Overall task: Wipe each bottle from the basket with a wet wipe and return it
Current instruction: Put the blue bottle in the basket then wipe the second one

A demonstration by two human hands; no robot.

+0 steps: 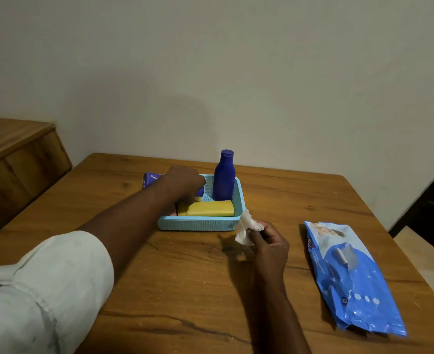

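A dark blue bottle (224,178) stands upright in the light-blue basket (198,224) (another (150,179) tilts over its left rim).

Counts on the bench: two blue bottles, one basket, one wipe, one wipe pack, two hands.

One blue bottle (224,178) stands upright in the one light-blue basket (200,224); a second blue bottle (150,179) lies tilted over its left rim, largely hidden by the left hand (185,183). One yellow block (210,208) lies in the basket, with perhaps one pink item (173,213) beside it, too hidden to tell. One white wet wipe (246,227) sits in the right hand (270,242). One blue wipe pack (348,274) lies on the one wooden bench (185,290).
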